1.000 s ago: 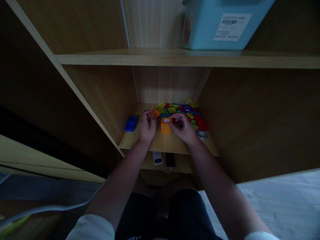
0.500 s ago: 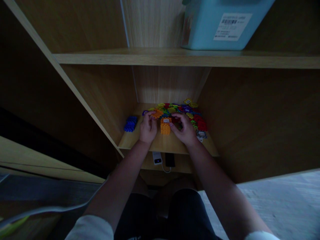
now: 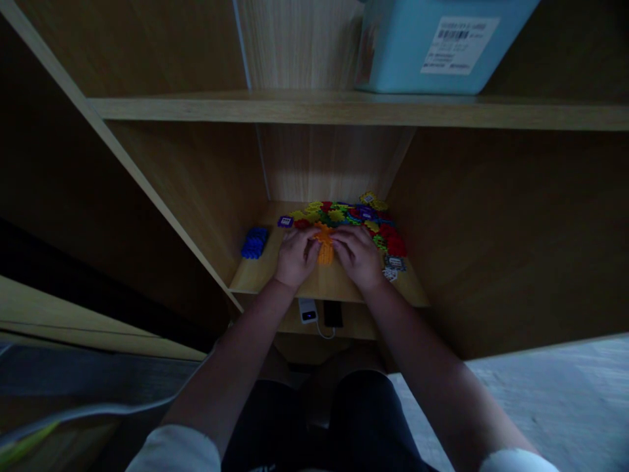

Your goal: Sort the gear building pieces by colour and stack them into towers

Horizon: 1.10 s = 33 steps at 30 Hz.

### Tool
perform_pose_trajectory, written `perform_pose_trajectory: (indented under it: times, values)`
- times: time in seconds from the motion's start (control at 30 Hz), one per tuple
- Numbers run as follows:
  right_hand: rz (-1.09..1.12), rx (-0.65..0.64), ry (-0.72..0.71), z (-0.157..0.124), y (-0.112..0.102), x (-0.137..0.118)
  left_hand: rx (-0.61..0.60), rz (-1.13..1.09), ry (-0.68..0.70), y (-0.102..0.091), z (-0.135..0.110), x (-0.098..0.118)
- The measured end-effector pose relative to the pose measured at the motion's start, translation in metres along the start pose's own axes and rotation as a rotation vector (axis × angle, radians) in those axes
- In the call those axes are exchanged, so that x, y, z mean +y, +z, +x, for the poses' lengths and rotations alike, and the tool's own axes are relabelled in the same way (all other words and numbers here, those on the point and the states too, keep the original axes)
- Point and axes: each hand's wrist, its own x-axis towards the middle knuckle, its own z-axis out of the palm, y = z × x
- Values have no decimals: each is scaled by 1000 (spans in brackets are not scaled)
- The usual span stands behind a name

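Note:
An orange gear-edged plastic piece (image 3: 323, 232) is pinched between my two hands over a stack of orange pieces (image 3: 325, 254) on the shelf. My left hand (image 3: 295, 257) closes on its left edge with thumb and fingers. On the opposite edge, my right hand (image 3: 358, 255) grips with bent fingers. Whether the piece rests on the stack or hovers just above it, I cannot tell. Behind my hands lies a loose heap of mixed-colour pieces (image 3: 337, 215). A blue stack (image 3: 254, 243) stands to the left, and a red pile (image 3: 394, 242) lies on the right.
Grey and white pieces (image 3: 392, 267) lie at the shelf's right front. Overhead runs an upper shelf board (image 3: 314, 108) bearing a light blue bin (image 3: 413, 65). Below are a white device (image 3: 308, 311) with a cable and a black flat object (image 3: 333, 313). Cabinet walls (image 3: 206, 190) enclose the sides.
My left hand has brought the orange piece rightward and down, from over the heap to above the orange stack. My right hand has shifted to meet it and now grips its right edge.

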Motion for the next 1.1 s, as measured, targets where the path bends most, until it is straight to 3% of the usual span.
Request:
perform_pose_trajectory:
  times: [0.53, 0.8, 1.1]
  values:
    - [82, -3, 21, 2, -5, -10, 0, -12, -49, 0, 1, -1]
    - [136, 41, 135, 1, -2, 1, 0, -157, -141, 3, 2, -2]
    - [142, -28, 148, -1, -4, 16, -170, -367, -241, 13, -4, -28]
